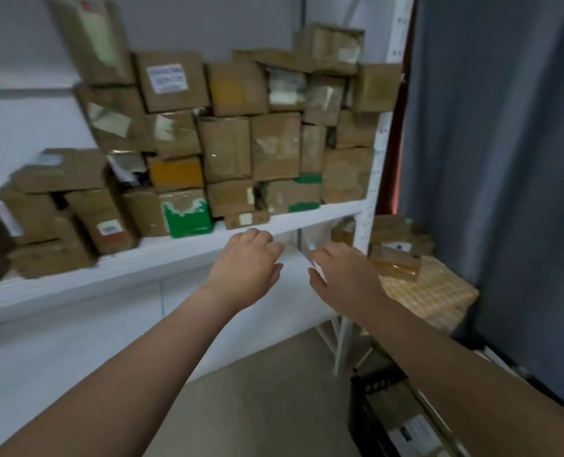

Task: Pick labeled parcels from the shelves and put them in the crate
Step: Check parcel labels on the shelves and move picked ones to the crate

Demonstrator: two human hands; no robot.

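The parcels [224, 146] are brown, the shelf [142, 258] white; one parcel bears green tape [188, 222], another an orange patch [175, 173], another a white label [167, 79]. The curtain [491, 159] is grey-blue, the floor [257, 390] beige, the wall [208, 21] pale grey.

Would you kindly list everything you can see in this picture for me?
stacked parcels: many, brown cardboard, some with green, orange or white patches, on the shelf
shelf: one, white, across the middle
post: one, white, at the shelf's right end
low parcels: a few, brown, beyond the post
curtain: one, grey-blue, right
crate: one, black, bottom right
floor: beige, below
left hand: bare, empty, at the shelf edge
right hand: bare, seems to pinch a white slip
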